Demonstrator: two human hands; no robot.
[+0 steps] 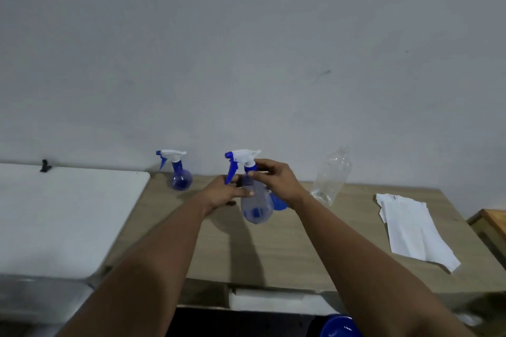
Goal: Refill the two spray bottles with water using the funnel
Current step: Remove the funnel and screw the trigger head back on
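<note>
Over the middle of the counter (273, 254) your two hands meet on one spray bottle (256, 205). Your left hand (224, 194) curls round its neck just under the trigger, thumb laid across the front. Your right hand (276, 178) pinches the blue collar where the white spray head joins the neck. That bottle stands with its long axis close to upright, the clear rounded body low and the head high; its nozzle and blue trigger point left. Whether its base touches the counter or hangs just above it, you cannot tell.

You have two spray bottles in view. The second spray bottle (179, 175) stands upright near the wall (246, 49), well apart to the left of your hands, with a blue round body and its nozzle also pointing left.

Just behind the held bottle and your right wrist shows a blue rounded piece (279, 204), mostly hidden; it may be the funnel, though you cannot tell from here. One clear plastic bottle (331, 175) stands to the right, leaning slightly, with no cap visible. Farther right lies one stack of white paper sheets (416, 230), flat on the counter. A white board (63, 213) lies to the left, and a blue rim (341, 327) shows at the bottom edge.
</note>
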